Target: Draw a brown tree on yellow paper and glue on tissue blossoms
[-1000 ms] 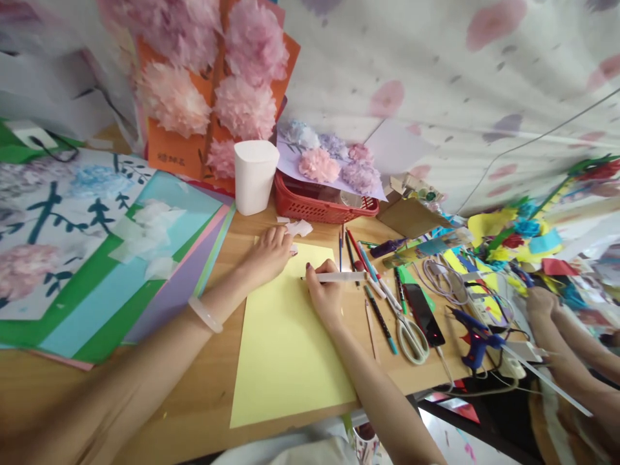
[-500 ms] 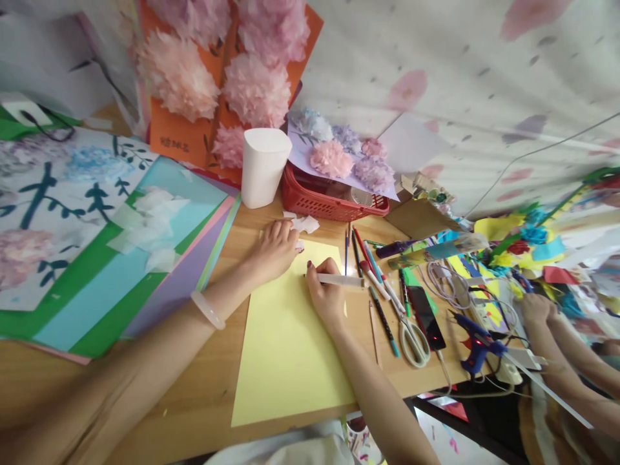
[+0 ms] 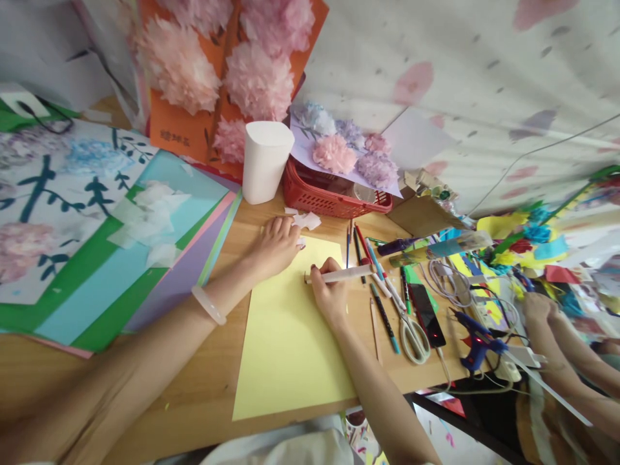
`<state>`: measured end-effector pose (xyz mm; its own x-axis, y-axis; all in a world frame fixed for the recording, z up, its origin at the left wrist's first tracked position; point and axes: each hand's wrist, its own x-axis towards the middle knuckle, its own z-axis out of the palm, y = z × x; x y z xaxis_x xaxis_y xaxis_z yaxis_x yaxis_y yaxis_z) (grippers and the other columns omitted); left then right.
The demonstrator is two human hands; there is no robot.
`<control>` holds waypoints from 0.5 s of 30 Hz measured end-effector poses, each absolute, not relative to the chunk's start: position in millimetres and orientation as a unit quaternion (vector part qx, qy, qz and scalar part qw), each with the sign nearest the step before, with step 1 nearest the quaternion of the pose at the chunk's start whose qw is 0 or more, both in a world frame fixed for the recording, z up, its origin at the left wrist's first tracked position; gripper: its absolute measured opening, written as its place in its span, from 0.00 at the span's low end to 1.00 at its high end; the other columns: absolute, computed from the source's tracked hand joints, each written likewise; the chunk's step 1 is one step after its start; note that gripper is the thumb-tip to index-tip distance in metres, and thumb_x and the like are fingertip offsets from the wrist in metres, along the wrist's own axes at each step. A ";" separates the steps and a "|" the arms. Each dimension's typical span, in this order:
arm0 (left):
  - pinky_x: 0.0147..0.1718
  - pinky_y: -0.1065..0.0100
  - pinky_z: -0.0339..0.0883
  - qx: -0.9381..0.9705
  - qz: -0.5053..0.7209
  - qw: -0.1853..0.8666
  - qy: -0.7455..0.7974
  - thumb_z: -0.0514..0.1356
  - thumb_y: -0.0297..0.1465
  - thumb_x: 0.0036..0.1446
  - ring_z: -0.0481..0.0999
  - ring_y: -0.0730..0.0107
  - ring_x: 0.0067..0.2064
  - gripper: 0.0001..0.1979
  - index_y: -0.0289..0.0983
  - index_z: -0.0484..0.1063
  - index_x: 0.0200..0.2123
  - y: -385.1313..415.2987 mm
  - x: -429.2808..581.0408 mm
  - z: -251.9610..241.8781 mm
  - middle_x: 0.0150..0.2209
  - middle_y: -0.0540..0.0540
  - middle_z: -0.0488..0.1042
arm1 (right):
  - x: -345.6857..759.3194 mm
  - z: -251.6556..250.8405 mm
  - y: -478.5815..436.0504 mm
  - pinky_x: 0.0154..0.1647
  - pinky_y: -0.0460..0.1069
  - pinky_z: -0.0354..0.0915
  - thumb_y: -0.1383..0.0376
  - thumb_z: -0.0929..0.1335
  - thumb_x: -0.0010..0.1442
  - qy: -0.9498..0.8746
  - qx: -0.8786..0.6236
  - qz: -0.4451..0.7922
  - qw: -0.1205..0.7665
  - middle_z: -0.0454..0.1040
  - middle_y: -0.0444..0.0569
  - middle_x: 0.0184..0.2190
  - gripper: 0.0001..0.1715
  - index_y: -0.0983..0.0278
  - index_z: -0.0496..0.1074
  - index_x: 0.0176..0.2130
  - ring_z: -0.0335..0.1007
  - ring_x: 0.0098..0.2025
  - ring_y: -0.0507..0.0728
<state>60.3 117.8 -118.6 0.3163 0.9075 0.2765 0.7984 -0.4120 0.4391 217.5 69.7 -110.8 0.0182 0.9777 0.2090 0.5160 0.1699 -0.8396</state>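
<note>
A yellow sheet of paper (image 3: 290, 329) lies flat on the wooden table (image 3: 203, 394), its near edge close to the table's front edge. The left hand (image 3: 274, 248) rests palm down on the sheet's far left corner, fingers spread loosely and flat, holding nothing. The right hand (image 3: 329, 294) sits on the sheet's right side with fingers curled closed around a white pen (image 3: 341, 276), which lies nearly level and points left, its tip over the paper. Just past the left fingertips lie white tissue scraps (image 3: 306, 221), then a red basket (image 3: 334, 197) and a white cup (image 3: 264, 161). Right of the pen, crowding the sheet's edge, is a row of coloured pens (image 3: 375, 274), scissors (image 3: 411, 336), a phone (image 3: 426, 315) and a blue glue gun (image 3: 477, 339). Stacked coloured sheets (image 3: 159, 278) lie to the left. Another person's hands (image 3: 537, 309) work at the far right.
</note>
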 end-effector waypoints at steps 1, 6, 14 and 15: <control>0.53 0.53 0.56 0.803 0.246 0.114 0.530 0.52 0.31 0.65 0.62 0.50 0.58 0.20 0.34 0.58 0.59 117.8 60.2 -118.5 0.57 0.33 0.63 | 217.4 -110.9 69.8 0.23 0.47 0.49 0.61 0.66 0.58 -0.639 -0.581 0.276 0.421 0.55 0.37 0.17 0.19 0.59 0.54 0.22 0.51 0.21 0.51; 0.54 0.53 0.55 0.802 0.248 0.120 0.530 0.52 0.31 0.65 0.62 0.51 0.58 0.20 0.35 0.58 0.59 118.0 60.2 -118.2 0.57 0.34 0.63 | 217.4 -111.4 67.6 0.22 0.47 0.48 0.62 0.67 0.56 -0.641 -0.586 0.282 0.408 0.55 0.37 0.16 0.18 0.59 0.54 0.21 0.51 0.20 0.50; 0.50 0.52 0.59 0.810 0.186 0.073 0.552 0.51 0.34 0.66 0.64 0.49 0.53 0.16 0.31 0.65 0.51 117.9 60.3 -117.1 0.52 0.32 0.65 | 239.3 -97.5 73.1 0.19 0.45 0.49 0.55 0.71 0.56 -0.615 -0.526 0.410 0.421 0.61 0.37 0.17 0.16 0.62 0.66 0.27 0.52 0.17 0.48; 0.50 0.52 0.59 0.817 0.185 0.062 0.542 0.50 0.34 0.67 0.63 0.49 0.53 0.15 0.32 0.65 0.52 118.6 59.5 -117.0 0.53 0.32 0.65 | 243.6 -95.9 76.0 0.17 0.45 0.49 0.54 0.72 0.55 -0.618 -0.511 0.437 0.407 0.63 0.38 0.17 0.15 0.62 0.69 0.29 0.53 0.16 0.48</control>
